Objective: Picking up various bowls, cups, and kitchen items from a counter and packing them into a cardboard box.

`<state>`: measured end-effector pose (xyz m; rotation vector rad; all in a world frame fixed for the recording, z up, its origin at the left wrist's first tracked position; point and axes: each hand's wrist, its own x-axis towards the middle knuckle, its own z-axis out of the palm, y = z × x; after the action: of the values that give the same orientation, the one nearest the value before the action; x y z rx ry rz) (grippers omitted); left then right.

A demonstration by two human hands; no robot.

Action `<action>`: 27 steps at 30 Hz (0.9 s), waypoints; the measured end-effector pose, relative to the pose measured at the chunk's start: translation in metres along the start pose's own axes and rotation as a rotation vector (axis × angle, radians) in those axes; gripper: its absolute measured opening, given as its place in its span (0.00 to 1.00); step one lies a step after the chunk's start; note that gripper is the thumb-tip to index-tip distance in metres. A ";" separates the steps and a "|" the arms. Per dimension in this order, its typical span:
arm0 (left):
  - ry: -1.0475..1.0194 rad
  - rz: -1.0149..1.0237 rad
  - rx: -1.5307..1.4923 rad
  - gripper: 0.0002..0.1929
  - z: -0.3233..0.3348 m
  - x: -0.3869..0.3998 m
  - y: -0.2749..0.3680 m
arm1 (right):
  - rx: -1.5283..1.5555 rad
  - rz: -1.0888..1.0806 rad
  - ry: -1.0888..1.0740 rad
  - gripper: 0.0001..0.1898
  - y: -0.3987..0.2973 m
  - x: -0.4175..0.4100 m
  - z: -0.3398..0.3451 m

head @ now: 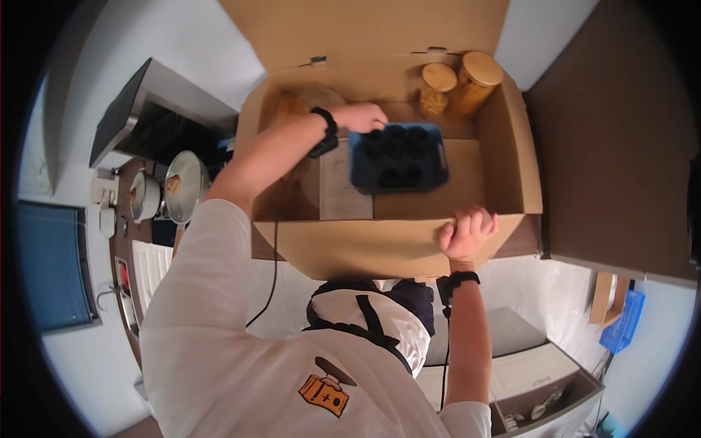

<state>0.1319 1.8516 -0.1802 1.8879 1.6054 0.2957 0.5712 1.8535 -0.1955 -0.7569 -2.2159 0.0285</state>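
A large open cardboard box (306,241) stands before me. Inside its outline, toward the middle, is a blue plastic basket (356,169) with several dark round things (397,142) in it, too blurred to name. My left hand (364,116) grips the basket's far left rim. On the right part of the box's near edge rests my right hand (468,232), with its fingers curled over the cardboard. Two jars with wooden lids, a shorter jar (435,90) and a taller jar (476,82), stand in the far right corner of the box.
A blurred, clear round container (320,96) is in the box's far left corner. A whitish flat panel (345,191) lies on its bottom. Pans (186,186) stand on the counter at left. Behind me at lower right is an open drawer (539,402) with utensils. A cable (275,274) hangs at the box's front.
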 end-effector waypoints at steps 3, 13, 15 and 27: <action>-0.029 -0.123 -0.017 0.10 0.024 0.006 0.028 | -0.014 0.000 0.013 0.16 0.002 -0.003 -0.003; 0.423 -0.397 0.271 0.17 -0.040 -0.045 0.021 | 0.001 0.007 -0.013 0.16 0.002 -0.002 0.000; 0.467 -0.436 0.555 0.26 -0.064 -0.076 0.007 | 0.000 0.014 -0.003 0.17 0.003 -0.003 -0.001; 0.341 -0.606 0.269 0.43 -0.057 -0.118 -0.008 | -0.017 -0.014 -0.016 0.17 0.002 -0.001 0.000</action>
<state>0.0673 1.7584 -0.1141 1.4807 2.4604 0.1454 0.5726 1.8551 -0.1969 -0.7530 -2.2394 0.0090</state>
